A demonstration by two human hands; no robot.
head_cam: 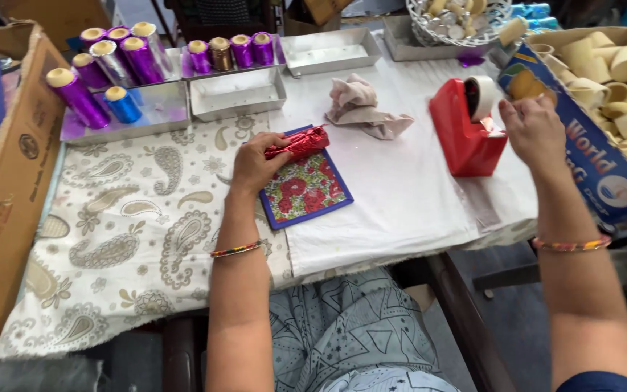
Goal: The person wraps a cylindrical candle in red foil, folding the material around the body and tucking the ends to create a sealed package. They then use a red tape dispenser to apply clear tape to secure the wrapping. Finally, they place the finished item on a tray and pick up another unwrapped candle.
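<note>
Cloth-covered table [400, 210], dark floor [517, 319]

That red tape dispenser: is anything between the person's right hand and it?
Nothing visible. The right hand is already at the red tape dispenser, fingers by the tape roll on top. The crumpled cloth lies off to the side. The left hand holds a red foil-wrapped roll on the floral mat.

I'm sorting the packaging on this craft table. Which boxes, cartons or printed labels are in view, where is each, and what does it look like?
Printed blue cardboard box: right edge, beside the right hand, open-topped, blue side with white lettering and a round emblem, full of cream cylinders.
Plain brown cardboard carton: left edge, a small round dark stamp on its flap.
No screens or signs show.
</note>
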